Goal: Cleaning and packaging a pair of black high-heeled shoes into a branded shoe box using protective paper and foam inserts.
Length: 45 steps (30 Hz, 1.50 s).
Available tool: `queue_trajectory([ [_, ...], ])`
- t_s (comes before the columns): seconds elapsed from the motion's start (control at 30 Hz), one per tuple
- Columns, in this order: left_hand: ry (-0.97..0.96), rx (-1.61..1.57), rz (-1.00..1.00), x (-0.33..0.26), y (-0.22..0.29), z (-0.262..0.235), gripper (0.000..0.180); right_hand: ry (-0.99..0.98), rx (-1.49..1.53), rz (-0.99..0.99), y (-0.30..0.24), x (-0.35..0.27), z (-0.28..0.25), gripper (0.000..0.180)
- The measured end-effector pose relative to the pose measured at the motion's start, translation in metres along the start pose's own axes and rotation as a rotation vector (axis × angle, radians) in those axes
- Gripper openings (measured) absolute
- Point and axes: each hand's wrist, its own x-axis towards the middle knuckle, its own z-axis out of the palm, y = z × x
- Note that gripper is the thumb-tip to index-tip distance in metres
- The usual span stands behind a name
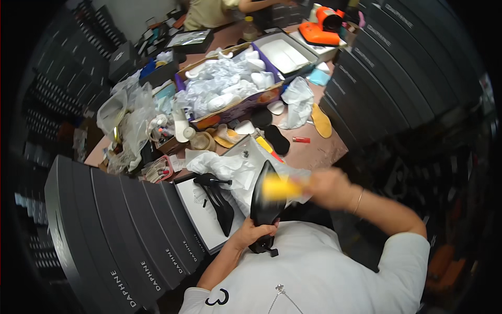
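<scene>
A black high-heeled pump stands nearly on end close to the person's chest, toe up and thin heel pointing down. The left hand grips it low down, near the heel, with its fingers wrapped around the back of the shoe. The right hand is up beside the toe, holding a blurred yellow object against the shoe's upper part; the fingers seem closed on it, though motion blur hides how exactly they sit.

Just left of the held shoe lies a second black high-heeled pump, on its side in an open white shoe box, so there are two pumps in all. Crumpled white tissue paper fills the box's far end.

Farther out on the reddish-brown tabletop lie one black insole, one tan insole and a small red cylinder. Behind them is a purple cardboard box heaped with white shoe inserts and plastic wrap. An orange tool rests on a pale box at the far edge, where another person in a tan top is at work.

Stacks of long black shoe boxes lie at the lower left, with more black boxes at the upper right.
</scene>
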Motion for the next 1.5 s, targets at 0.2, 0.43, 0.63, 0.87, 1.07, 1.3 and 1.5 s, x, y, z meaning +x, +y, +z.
queue_trajectory([
  [0.2,-0.063,0.153,0.122,-0.002,-0.005,0.011,0.027,0.109,-0.082,0.098,-0.031,-0.01,-0.045,0.051],
  [0.43,0.017,-0.079,0.032,-0.026,-0.016,0.029,0.027,-0.02,0.057,0.527,-0.03,-0.049,-0.058,0.042],
  [0.63,0.096,0.031,0.017,-0.02,-0.019,0.047,0.023,-0.212,0.141,0.282,-0.093,-0.055,-0.047,0.054],
  [0.87,0.407,-0.02,0.16,0.0,-0.031,0.07,0.018,-0.235,0.283,0.272,-0.057,-0.044,-0.025,0.049],
  [1.07,0.417,0.095,0.03,0.039,-0.036,0.117,0.01,-0.043,0.266,0.265,0.011,-0.043,-0.004,0.049],
  [1.3,0.656,0.05,0.146,0.048,-0.044,0.157,0.011,-0.25,0.473,0.059,0.027,-0.089,-0.039,0.051],
  [1.5,0.738,0.05,0.232,0.044,-0.053,0.178,0.015,-0.244,0.578,-0.063,0.043,-0.06,-0.04,0.048],
])
